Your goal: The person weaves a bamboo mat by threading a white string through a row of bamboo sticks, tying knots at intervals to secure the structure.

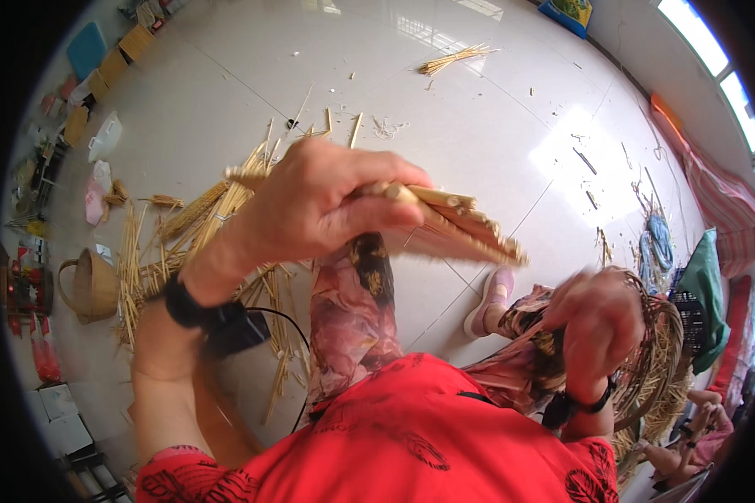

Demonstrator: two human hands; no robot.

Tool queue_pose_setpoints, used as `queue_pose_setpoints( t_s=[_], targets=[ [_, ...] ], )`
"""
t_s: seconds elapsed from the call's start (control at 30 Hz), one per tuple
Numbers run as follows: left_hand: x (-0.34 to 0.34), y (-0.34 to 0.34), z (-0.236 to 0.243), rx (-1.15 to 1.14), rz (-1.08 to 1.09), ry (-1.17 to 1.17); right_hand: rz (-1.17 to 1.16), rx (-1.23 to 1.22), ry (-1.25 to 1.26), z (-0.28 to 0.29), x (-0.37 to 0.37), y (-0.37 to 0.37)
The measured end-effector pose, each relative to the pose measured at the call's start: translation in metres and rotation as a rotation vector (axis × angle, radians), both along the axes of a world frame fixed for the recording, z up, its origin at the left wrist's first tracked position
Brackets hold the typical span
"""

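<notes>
My left hand (310,197) is closed around a flat piece made of straw-coloured stalks (466,222), held up in front of my lap. Its cut stalk ends point to the right, and my fingers hide part of it. Over my right knee, my right hand (600,310) is smeared by motion. Its fingers look curled, but whether they hold anything cannot be made out. A brown basket of woven twigs (667,335) with stalks in it stands beside that hand.
Loose stalks (210,210) lie in a heap on the floor at left, by a small wicker basket (92,285). A tied bundle of stalks (457,59) lies farther off. Dark twigs (585,161) and a blue cord coil (658,239) are at right. Another person's arm (709,419) shows at lower right.
</notes>
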State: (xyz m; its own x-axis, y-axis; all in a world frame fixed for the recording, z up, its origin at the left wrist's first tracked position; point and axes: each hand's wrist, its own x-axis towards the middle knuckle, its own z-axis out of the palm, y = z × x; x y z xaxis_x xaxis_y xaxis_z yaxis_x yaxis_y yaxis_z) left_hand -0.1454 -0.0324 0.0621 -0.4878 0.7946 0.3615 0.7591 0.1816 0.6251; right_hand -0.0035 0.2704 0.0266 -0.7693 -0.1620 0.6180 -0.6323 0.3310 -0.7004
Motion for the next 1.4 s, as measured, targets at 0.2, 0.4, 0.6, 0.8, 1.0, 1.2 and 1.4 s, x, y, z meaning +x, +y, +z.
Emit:
queue_pose_setpoints(
  t_s=[0.2, 0.4, 0.6, 0.8, 1.0, 1.2, 1.4],
  targets=[
    [0.1, 0.011, -0.031, 0.136, 0.257, 0.408, 0.195, -0.597, -0.939, -0.034, 0.047, -0.059],
    [0.163, 0.029, -0.061, 0.019, 0.258, 0.584, 0.322, -0.942, -1.064, -0.068, 0.076, -0.056],
    [0.175, 0.038, -0.082, -0.109, 0.172, 0.562, 0.082, -0.711, -1.055, -0.095, 0.095, -0.062],
    [0.174, 0.046, -0.092, -0.171, 0.176, 0.501, 0.131, -0.753, -0.849, -0.125, 0.102, -0.065],
    [0.173, 0.045, -0.102, -0.156, 0.156, 0.683, 0.195, -0.316, -0.548, -0.129, 0.1, -0.049],
    [0.165, 0.051, -0.085, -0.14, 0.197, 0.605, 0.258, -0.399, -0.798, -0.138, 0.115, -0.038],
    [0.166, 0.054, -0.087, -0.142, 0.189, 0.597, 0.211, -1.419, -0.774, -0.163, 0.116, -0.043]
  ],
)
